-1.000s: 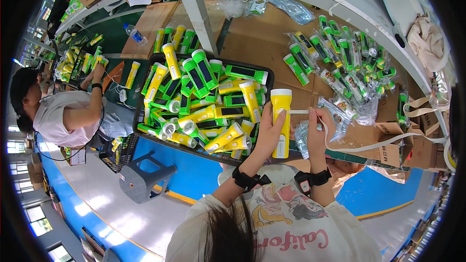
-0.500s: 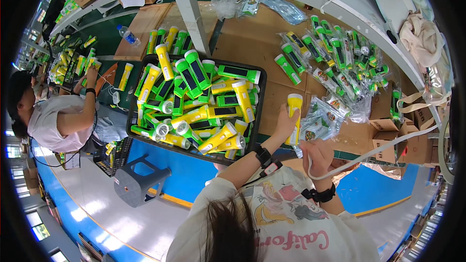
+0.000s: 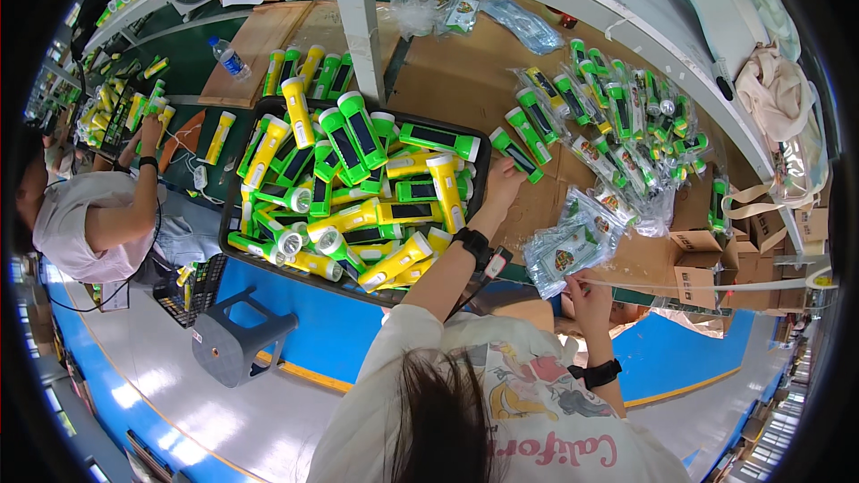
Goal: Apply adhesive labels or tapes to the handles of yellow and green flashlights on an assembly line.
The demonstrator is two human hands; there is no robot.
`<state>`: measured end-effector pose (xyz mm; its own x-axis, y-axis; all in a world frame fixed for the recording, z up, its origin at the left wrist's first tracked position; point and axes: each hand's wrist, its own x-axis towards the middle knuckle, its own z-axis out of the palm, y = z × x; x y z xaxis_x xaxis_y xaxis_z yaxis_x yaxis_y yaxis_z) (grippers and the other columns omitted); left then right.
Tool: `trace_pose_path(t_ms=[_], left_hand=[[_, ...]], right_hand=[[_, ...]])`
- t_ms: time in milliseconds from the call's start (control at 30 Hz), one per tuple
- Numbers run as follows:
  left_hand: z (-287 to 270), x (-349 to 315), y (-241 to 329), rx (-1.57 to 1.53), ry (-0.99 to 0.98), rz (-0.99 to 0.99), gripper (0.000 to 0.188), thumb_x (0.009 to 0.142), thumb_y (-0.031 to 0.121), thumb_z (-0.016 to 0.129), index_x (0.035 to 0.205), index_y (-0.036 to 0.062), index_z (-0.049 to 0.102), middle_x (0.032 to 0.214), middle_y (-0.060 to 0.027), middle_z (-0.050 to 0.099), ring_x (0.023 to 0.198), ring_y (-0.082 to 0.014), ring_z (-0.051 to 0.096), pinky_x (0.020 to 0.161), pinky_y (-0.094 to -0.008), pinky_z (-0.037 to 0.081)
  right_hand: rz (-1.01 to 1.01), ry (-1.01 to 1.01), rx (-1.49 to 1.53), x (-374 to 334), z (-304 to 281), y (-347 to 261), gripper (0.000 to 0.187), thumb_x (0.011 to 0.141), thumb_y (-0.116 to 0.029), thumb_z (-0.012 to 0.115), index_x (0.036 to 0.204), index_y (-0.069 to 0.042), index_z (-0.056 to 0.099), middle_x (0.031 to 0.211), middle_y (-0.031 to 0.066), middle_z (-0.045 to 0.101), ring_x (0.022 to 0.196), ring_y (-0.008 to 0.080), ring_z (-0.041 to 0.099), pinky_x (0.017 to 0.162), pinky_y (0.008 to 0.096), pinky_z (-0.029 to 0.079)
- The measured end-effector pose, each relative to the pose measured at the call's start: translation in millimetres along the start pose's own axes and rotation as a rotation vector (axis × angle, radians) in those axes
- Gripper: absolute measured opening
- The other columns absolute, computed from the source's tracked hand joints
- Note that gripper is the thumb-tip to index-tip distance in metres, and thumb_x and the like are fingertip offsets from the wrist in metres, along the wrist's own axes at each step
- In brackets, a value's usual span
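Observation:
My left hand (image 3: 504, 184) is at the lower end of a green flashlight (image 3: 516, 156) with a dark panel, its fingers closed around that end. Beside this flashlight, on the brown cardboard, lies another green flashlight (image 3: 528, 136). My right hand (image 3: 589, 298) pinches the near edge of some clear printed plastic bags (image 3: 565, 252), which lie in a loose stack on the cardboard. To the left of my left arm stands a black crate (image 3: 484, 186) heaped with yellow and green flashlights (image 3: 376, 211).
Bagged flashlights (image 3: 622, 116) are piled at the far right. Small open cartons (image 3: 698, 255) stand near the right edge. A grey post (image 3: 356, 22) rises behind the crate. A co-worker (image 3: 94, 224) sits at left, near a grey stool (image 3: 237, 340). A pale cord (image 3: 716, 287) stretches right from my right hand.
The yellow flashlight has left my left hand, which moved up and left to a green one. My right hand moved down slightly and now pinches the plastic bags.

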<state>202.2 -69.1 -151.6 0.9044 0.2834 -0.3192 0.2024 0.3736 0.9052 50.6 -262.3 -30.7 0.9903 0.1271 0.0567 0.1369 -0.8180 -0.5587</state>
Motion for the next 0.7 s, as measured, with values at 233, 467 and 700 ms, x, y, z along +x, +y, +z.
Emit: trace_pose_path(t_ms=[233, 467, 700], left_hand=[[-100, -15, 74, 0.873, 0.287, 0.576, 0.036, 0.077, 0.01, 0.063, 0.105, -0.0045, 0.046, 0.092, -0.0188, 0.058, 0.085, -0.032, 0.061, 0.072, -0.0367, 0.05], [-110, -31, 28, 1.14, 0.214, 0.235, 0.068, 0.075, 0.036, 0.069, 0.112, -0.0068, 0.031, 0.083, -0.024, 0.059, 0.073, -0.0384, 0.061, 0.059, -0.0397, 0.051], [-107, -32, 19, 1.11, 0.277, 0.362, 0.049, 0.07, 0.033, 0.072, 0.097, -0.0022, 0.049, 0.091, -0.0177, 0.057, 0.079, -0.0342, 0.06, 0.067, -0.0421, 0.05]], right_hand=[[0.025, -0.038, -0.111, 0, 29, 50, 0.02, 0.079, -0.018, 0.063, 0.068, -0.002, 0.057, 0.058, 0.0139, 0.054, 0.055, 0.0291, 0.054, 0.05, 0.0348, 0.04], [0.109, -0.048, 0.054, 8, 49, 42, 0.021, 0.081, -0.018, 0.061, 0.07, -0.002, 0.056, 0.056, 0.0064, 0.055, 0.054, 0.013, 0.054, 0.05, 0.027, 0.04], [0.177, -0.145, 0.643, 37, 50, -9, 0.012, 0.081, -0.012, 0.062, 0.077, -0.001, 0.061, 0.066, 0.0024, 0.059, 0.062, 0.0071, 0.054, 0.055, 0.0221, 0.041]])
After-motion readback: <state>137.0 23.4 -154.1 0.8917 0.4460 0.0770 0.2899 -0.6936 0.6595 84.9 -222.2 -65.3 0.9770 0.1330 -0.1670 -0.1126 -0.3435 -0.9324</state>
